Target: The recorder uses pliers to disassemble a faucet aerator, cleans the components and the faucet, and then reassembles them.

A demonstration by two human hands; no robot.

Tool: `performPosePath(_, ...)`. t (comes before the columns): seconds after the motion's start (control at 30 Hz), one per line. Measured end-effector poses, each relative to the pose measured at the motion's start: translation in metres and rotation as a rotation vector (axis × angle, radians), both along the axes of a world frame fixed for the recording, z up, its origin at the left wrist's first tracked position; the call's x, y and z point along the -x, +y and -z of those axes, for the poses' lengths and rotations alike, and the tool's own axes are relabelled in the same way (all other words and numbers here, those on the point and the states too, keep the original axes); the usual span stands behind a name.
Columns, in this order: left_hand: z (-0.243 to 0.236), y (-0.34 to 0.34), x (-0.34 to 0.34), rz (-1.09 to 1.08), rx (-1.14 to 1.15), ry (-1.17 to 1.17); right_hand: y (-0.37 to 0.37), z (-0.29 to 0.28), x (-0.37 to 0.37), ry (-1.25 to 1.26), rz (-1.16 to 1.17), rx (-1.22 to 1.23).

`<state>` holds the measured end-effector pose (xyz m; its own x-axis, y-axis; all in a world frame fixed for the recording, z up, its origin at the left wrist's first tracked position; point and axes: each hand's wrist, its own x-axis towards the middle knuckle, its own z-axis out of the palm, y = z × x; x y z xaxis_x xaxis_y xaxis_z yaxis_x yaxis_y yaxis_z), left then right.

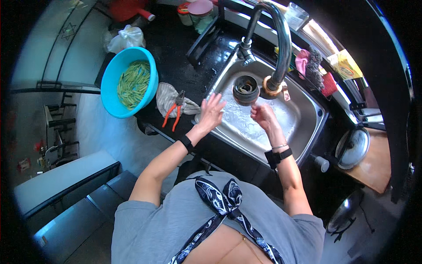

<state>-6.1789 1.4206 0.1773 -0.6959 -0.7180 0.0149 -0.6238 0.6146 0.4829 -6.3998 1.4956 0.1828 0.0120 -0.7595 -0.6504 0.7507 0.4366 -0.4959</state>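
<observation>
My right hand (264, 118) is closed at the near side of a dark round pot (246, 97) and seems to grip it there; its fingers hide the exact hold. The pot is over the metal sink (290, 143), beside the tap (281, 66). Something pale and curved shows inside, too small to name. My left hand (212, 111) is open with fingers spread over the sink's left edge, holding nothing. Just left of it, pliers (176, 108) with orange handles lie on a striped grey cloth (166, 97).
A turquoise basin (154, 83) of green pods (134, 83) stands at the left counter edge. Behind it sits a white plastic bag (127, 38). Lidded jars (200, 17) stand at the back. A pot lid (353, 148) rests on a wooden board (376, 163) at the right.
</observation>
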Motion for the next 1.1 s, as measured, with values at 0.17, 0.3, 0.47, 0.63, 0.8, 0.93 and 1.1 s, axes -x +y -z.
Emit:
performPosePath(0.17, -0.021, -0.019, -0.067, -0.382, 0.188, -0.211, -0.032, -0.037, -0.022, -0.346, 0.297, -0.007)
performPosePath(0.3, -0.010, -0.035, -0.096, -0.457, 0.138, -0.252, -0.034, -0.027, -0.019, -0.534, 0.398, 0.128)
performPosePath(0.47, 0.010, -0.049, -0.102, -0.416, 0.085, -0.229, -0.011, 0.049, -0.048, -0.286, 0.582, -0.110)
performPosePath(0.63, 0.016, -0.060, -0.113, -0.431, 0.076, -0.144, -0.008, 0.021, -0.131, -0.009, 0.239, -0.288)
performPosePath(0.8, 0.021, -0.079, -0.127, -0.351, -0.125, 0.015, -0.025, 0.016, -0.179, 0.241, -0.008, -0.248)
performPosePath(0.93, 0.004, -0.078, -0.139, -0.432, -0.395, 0.235, -0.043, 0.019, -0.195, 0.707, -0.077, -0.107)
performPosePath(1.1, -0.026, -0.069, -0.156, -0.377, -0.323, 0.402, -0.072, 0.013, -0.221, 0.926, -0.064, 0.279)
